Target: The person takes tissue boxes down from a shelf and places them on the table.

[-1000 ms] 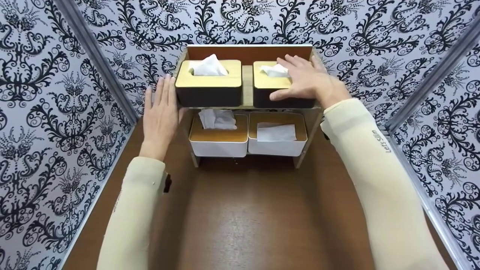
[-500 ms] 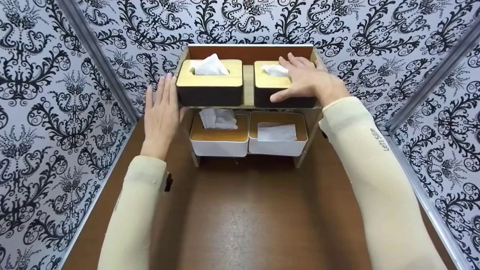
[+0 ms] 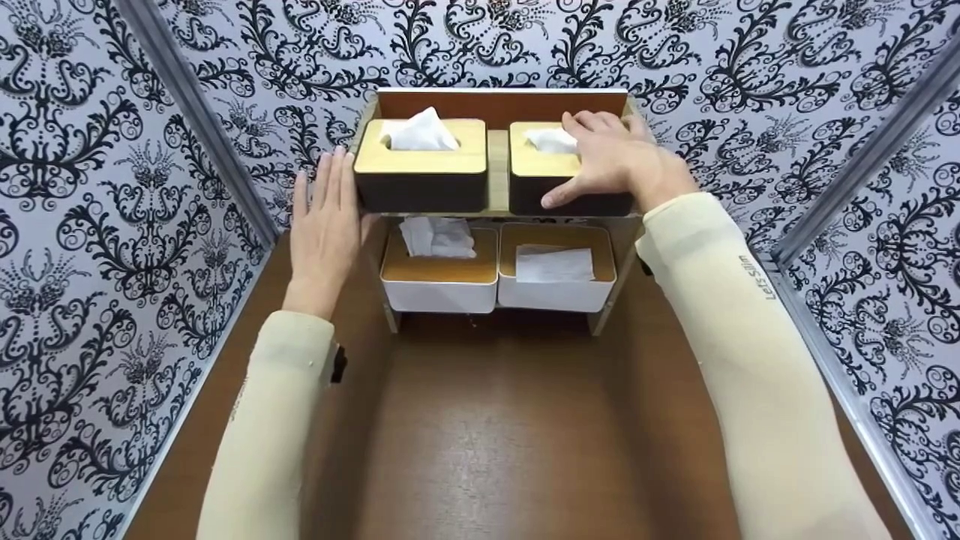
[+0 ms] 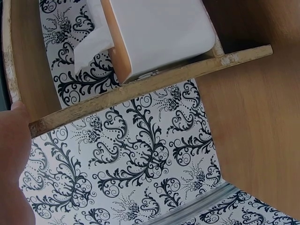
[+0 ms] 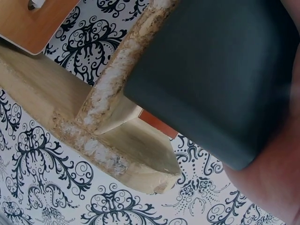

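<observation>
- Head view: walls (image 3: 75, 225) patterned with black scrollwork on white rise on three sides.
- Below them, a brown bench (image 3: 480, 435) carries a two-tier wooden shelf (image 3: 498, 180).
- On its upper tier, the left black tissue box (image 3: 420, 191) and right black tissue box (image 3: 534, 169) stand apart, both wood-topped.
- On its lower tier, the left white tissue box (image 3: 439, 296) and right white tissue box (image 3: 555, 296) sit side by side.
- My right hand (image 3: 611, 161) holds the right black tissue box by its right end, fingers bent over the top, thumb on the dark front.
- My left hand (image 3: 324, 232) lies along the shelf's left side, fingers straight and nearly together.
- White tissues (image 3: 424, 133) show on all four boxes.
</observation>
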Tool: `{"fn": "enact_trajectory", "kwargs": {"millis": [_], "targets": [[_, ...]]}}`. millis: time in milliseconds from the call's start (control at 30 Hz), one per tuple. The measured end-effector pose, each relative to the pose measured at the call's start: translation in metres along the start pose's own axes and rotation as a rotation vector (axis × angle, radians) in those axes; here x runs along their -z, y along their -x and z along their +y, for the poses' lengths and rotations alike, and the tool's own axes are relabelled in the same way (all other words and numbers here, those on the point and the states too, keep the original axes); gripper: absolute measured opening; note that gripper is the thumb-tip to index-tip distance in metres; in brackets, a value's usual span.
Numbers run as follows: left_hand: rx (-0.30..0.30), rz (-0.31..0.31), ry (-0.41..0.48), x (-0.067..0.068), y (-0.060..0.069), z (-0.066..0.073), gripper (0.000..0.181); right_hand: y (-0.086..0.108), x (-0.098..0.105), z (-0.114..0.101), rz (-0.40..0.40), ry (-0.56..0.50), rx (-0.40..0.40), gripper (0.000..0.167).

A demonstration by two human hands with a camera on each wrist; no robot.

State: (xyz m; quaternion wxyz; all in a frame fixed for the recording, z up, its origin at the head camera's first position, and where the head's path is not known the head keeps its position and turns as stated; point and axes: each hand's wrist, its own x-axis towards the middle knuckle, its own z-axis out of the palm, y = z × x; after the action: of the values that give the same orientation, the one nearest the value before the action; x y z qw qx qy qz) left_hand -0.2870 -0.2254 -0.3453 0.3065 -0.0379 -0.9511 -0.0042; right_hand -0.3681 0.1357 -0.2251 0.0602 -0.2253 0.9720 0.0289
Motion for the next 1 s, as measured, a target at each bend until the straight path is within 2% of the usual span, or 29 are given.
{"fn": "enact_trajectory", "kwargs": {"millis": [600,1000], "targets": [[0.004,-0.008,0.009,-0.002,0.002,0.005,0.078,0.004,-0.003,0.002,0.075,-0.016,0.048,0.135],[0.009,-0.011,-0.003,0.001,0.003,0.001,0.080,0.015,-0.004,-0.005,0.160,-0.003,0.081,0.138]]}}
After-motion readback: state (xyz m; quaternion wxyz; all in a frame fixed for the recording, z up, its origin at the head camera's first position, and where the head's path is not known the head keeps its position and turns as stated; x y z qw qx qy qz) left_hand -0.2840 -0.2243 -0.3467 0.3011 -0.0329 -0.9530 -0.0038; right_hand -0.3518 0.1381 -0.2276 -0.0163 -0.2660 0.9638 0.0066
